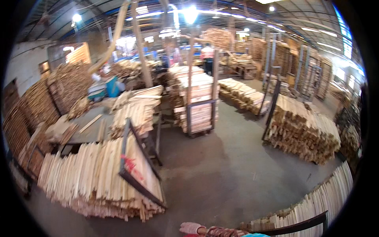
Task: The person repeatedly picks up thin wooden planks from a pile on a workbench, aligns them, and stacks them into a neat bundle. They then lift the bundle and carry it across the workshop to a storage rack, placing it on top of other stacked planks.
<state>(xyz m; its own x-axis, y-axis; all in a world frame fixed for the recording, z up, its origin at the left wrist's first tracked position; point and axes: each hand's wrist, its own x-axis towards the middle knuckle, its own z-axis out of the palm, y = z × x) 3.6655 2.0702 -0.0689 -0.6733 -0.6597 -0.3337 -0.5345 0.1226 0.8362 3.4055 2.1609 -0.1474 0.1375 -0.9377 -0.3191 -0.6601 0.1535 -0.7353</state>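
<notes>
At the lower edge, my right hand (191, 228) shows in a pale pink work glove. A strip of bare wrist lies between the glove and a brown patterned sleeve (225, 232). The forearm comes in from the right, and the hand points left. Its fingers are too blurred and cut off to read. A bit of red shows just under the glove. Nearest to this arm is a row of light wooden slats (308, 207) in a dark metal frame. My left hand is out of view.
Left stands a large stack of slats (87, 173) with a dark frame (142, 170). Ahead is a tall wood stack on a rack (199, 114); another stack (302, 130) stands right. Grey floor (221, 173) runs between. A person (207, 57) stands far back.
</notes>
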